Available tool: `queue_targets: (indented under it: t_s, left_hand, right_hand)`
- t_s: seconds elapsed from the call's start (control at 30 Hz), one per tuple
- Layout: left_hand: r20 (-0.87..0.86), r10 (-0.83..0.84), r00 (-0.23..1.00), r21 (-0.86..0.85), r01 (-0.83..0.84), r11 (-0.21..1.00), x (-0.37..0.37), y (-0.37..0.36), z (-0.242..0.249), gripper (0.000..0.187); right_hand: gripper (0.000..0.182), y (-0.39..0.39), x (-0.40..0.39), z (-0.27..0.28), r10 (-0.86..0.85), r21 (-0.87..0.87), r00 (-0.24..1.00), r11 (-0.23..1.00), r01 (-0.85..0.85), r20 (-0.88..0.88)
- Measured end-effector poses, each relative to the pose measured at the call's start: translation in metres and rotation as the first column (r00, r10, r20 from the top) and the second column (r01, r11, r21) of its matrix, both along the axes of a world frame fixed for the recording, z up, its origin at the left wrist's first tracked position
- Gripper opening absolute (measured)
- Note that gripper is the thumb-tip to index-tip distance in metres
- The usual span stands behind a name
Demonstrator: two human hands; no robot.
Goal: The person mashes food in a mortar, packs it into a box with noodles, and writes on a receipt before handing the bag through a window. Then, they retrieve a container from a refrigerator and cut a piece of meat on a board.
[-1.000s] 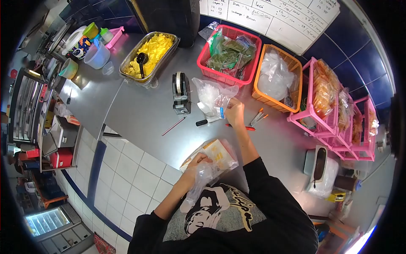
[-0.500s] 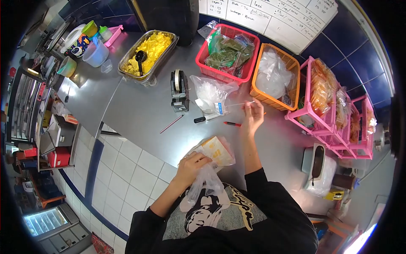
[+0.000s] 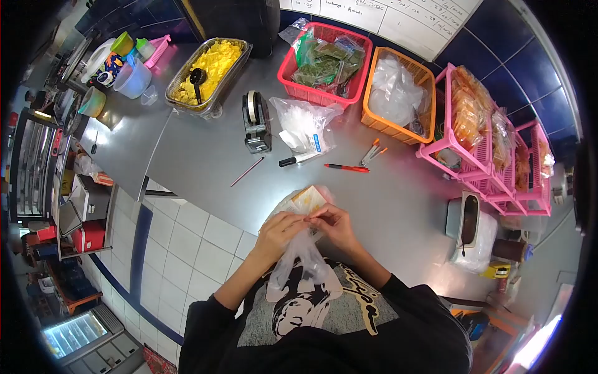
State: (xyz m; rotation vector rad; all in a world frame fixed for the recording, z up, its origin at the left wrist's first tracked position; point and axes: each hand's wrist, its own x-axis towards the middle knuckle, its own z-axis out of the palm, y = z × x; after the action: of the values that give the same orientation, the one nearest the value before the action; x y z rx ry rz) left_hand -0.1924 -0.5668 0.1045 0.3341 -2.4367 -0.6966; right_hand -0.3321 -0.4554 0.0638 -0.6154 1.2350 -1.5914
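Note:
A clear plastic bag (image 3: 303,265) with a yellow-and-white packet (image 3: 308,200) inside rests at the counter's near edge, close to my body. My left hand (image 3: 280,235) is closed around the bag's gathered neck, whose loose end hangs toward my shirt. My right hand (image 3: 334,225) pinches right beside it, fingertips meeting the left ones at the neck. The thin white strip it held a moment ago can hardly be made out between the fingers. Beyond lie a red pen (image 3: 347,167), a black marker (image 3: 298,159) and a clear bag of white items (image 3: 305,129).
A tape dispenser (image 3: 256,124) stands behind a thin stick (image 3: 247,171). Farther back are a foil tray of yellow food (image 3: 170,93), a red basket (image 3: 324,96), an orange basket (image 3: 395,132) and pink racks (image 3: 479,168). A small cutter-like tool (image 3: 372,154) lies rightward.
My right hand has come back from beside the bag of white items to the plastic bag's neck, bringing the thin white strip. My left hand keeps its hold. The view has shifted slightly.

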Motion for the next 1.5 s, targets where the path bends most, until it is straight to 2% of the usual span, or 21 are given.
queue_targets:
  t_s: [0.17,0.23,0.27,0.3,0.37,0.43,0.47,0.6,0.67,0.7,0.73,0.77,0.8,0.87,1.17,1.27,1.33,1.37,1.43,1.47,1.5]
  left_hand:
    - [0.209,-0.05,0.977,0.207,0.005,0.978,-0.003,-0.009,0.014,0.016]
    - [0.493,-0.04,0.869,0.443,-0.212,0.871,-0.002,-0.017,0.013,0.025]
    - [0.493,-0.041,0.869,0.441,-0.209,0.873,0.0,-0.022,0.007,0.025]
    - [0.425,-0.023,0.905,0.48,-0.203,0.854,0.001,-0.028,-0.002,0.027]
    - [0.355,-0.013,0.935,0.517,-0.185,0.836,0.002,-0.03,-0.015,0.029]
    - [0.202,0.06,0.977,0.94,-0.211,0.267,0.005,-0.024,-0.023,0.034]
    - [0.203,0.052,0.978,0.94,-0.21,0.269,0.004,-0.022,-0.019,0.034]
    - [0.182,0.149,0.972,0.982,-0.188,0.028,0.003,-0.011,-0.013,0.029]
    - [0.133,0.209,0.969,0.991,-0.128,-0.037,0.003,-0.006,-0.02,0.028]
    - [0.108,0.235,0.966,0.993,-0.096,-0.065,0.003,-0.003,-0.024,0.027]
    - [0.085,0.26,0.962,0.994,-0.063,-0.092,0.004,0.0,-0.029,0.025]
    - [0.088,0.256,0.963,0.993,-0.066,-0.093,0.003,0.002,-0.03,0.025]
    - [0.081,0.29,0.954,0.994,-0.056,-0.095,0.002,0.003,-0.03,0.024]
    - [0.073,0.319,0.945,0.994,-0.045,-0.095,0.0,0.004,-0.029,0.023]
    - [0.106,0.341,0.934,0.994,-0.087,-0.071,-0.001,0.005,-0.032,0.023]
    - [0.086,0.328,0.941,0.996,-0.088,-0.009,0.0,0.006,-0.036,0.02]
    - [0.088,0.236,0.968,0.95,-0.153,0.272,0.005,0.005,-0.042,0.017]
    - [0.089,0.234,0.968,0.95,-0.153,0.272,0.005,0.003,-0.035,0.017]
    - [0.459,0.079,0.885,0.309,-0.243,0.92,0.005,-0.001,-0.021,0.024]
    - [0.459,0.078,0.885,0.309,-0.241,0.92,0.004,0.001,-0.022,0.024]
    - [0.226,0.103,0.969,0.502,-0.206,0.84,0.004,0.005,-0.025,0.02]
  right_hand:
    - [0.013,-0.003,-0.003,-0.01,0.079,-0.001,0.996,0.997,-0.079,-0.042]
    - [0.022,-0.004,0.009,0.004,-0.17,-0.091,0.969,0.984,0.156,-0.177]
    - [0.031,0.0,0.012,-0.004,-0.24,-0.175,0.852,0.968,0.178,-0.465]
    - [0.031,-0.001,0.013,0.006,-0.246,-0.177,0.851,0.967,0.182,-0.465]
    - [0.021,0.0,0.015,0.025,-0.216,-0.3,0.469,0.947,-0.113,-0.857]
    - [0.019,-0.005,0.021,0.023,-0.25,-0.32,0.411,0.941,-0.109,-0.877]
    - [0.017,-0.007,0.023,0.021,-0.28,-0.34,0.352,0.933,-0.121,-0.893]
    - [0.017,-0.007,0.022,0.0,-0.288,-0.364,0.428,0.925,-0.105,-0.856]
    - [0.011,-0.006,0.027,-0.002,-0.214,-0.239,0.825,0.966,0.099,-0.523]
    - [0.011,-0.007,0.03,0.0,-0.214,-0.238,0.826,0.966,0.101,-0.521]
    - [0.006,-0.01,0.033,0.003,-0.228,-0.171,0.914,0.969,0.179,-0.335]
    - [0.002,-0.013,0.035,0.01,-0.252,-0.089,0.958,0.966,0.242,-0.134]
    - [0.002,-0.013,0.034,0.015,-0.256,-0.088,0.958,0.965,0.246,-0.133]
    - [0.005,-0.015,0.032,0.021,-0.213,0.032,0.95,0.974,0.226,-0.231]
    - [0.01,-0.022,0.031,0.018,-0.214,0.035,0.873,0.967,0.254,-0.439]
    - [0.009,-0.024,0.032,0.009,-0.221,0.025,0.901,0.968,0.248,-0.372]
    - [0.007,-0.023,0.031,0.015,-0.225,0.035,0.912,0.967,0.251,-0.343]
    - [0.006,-0.023,0.031,0.019,-0.227,0.043,0.922,0.967,0.253,-0.315]
    - [0.006,-0.022,0.031,0.01,-0.262,0.043,0.918,0.957,0.287,-0.298]
    - [0.006,-0.022,0.031,0.01,-0.294,0.042,0.913,0.947,0.318,-0.282]
    - [0.006,-0.021,0.029,0.011,-0.295,0.042,0.913,0.947,0.319,-0.283]
